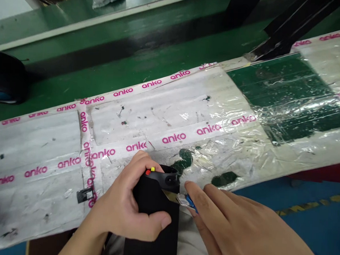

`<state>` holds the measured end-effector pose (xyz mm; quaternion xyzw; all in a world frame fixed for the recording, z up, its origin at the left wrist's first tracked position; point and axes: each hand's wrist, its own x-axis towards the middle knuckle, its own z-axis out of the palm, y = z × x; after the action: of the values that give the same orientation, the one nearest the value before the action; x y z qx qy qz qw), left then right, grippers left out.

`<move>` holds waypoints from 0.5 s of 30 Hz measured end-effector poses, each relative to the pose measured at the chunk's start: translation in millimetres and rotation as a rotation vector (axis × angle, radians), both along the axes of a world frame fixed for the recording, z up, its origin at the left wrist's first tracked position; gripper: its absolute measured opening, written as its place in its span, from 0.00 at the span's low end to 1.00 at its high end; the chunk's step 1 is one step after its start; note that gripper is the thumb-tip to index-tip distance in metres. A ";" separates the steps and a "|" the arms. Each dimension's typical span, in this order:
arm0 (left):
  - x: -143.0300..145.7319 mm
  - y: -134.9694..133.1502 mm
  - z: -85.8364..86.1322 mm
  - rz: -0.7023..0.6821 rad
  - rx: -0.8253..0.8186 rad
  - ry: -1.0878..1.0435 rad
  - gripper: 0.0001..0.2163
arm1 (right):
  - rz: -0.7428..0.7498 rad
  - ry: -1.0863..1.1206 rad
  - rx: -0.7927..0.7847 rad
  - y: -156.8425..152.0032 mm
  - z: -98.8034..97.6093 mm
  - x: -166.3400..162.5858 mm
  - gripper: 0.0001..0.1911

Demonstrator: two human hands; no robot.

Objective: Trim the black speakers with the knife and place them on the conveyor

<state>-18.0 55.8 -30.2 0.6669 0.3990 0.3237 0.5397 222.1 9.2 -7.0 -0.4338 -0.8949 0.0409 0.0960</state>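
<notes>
My left hand (137,205) is closed around the upper end of a long black box-shaped housing (150,247), its thumb lying across the front. A curved black plastic piece with a rounded opening (169,177) sits at the housing's top. Beside my left fingers, one small red tip and one small yellow tip (152,169) show at that end. In my right hand (233,224), pinched between thumb and fingers, is a utility knife (187,201) with a blue and whitish handle. Its blade points left and meets the lower edge of the curved piece.
A bench (159,115) covered with white sheeting and pink-lettered tape runs across the view. A small black plastic part (85,195) lies on it at left. Beyond is a green conveyor surface (150,55), with a black rounded object (8,77) at far left and a dark frame (292,27) at upper right.
</notes>
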 end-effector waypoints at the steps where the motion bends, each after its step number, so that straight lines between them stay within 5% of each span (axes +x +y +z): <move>1: -0.2 0.0 -0.5 0.001 0.003 0.001 0.27 | 0.000 -0.016 0.004 -0.3 -0.5 0.3 0.26; 8: -2.5 1.5 -4.8 -0.024 -0.024 -0.033 0.22 | 0.031 -0.060 -0.075 15.6 1.4 3.7 0.26; 15: -2.8 6.4 -7.3 -0.047 -0.026 -0.030 0.22 | 0.046 0.029 -0.207 22.1 -16.0 4.8 0.15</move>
<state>-20.8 62.2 -37.5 0.6642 0.3792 0.3158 0.5615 226.9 31.3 -23.0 -0.4202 -0.8941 0.1419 0.0628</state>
